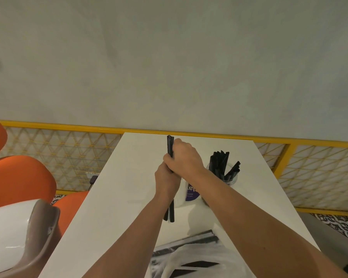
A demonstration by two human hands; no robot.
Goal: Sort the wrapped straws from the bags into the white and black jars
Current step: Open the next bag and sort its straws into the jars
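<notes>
Grey wall (169, 57), orange chairs (18, 177), white table (119, 187)

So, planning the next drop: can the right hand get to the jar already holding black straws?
Probably yes. The right hand grips the black straw bundle just left of the jar, and nothing stands between them. The left hand also holds the bundle and may need to let go first.

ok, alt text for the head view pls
Two hands grip a bundle of black wrapped straws over a white table, the right hand above the left hand. To the right stands a jar of black straws; a white jar with a purple label sits behind the arms, and a plastic bag lies nearer the camera.
</notes>
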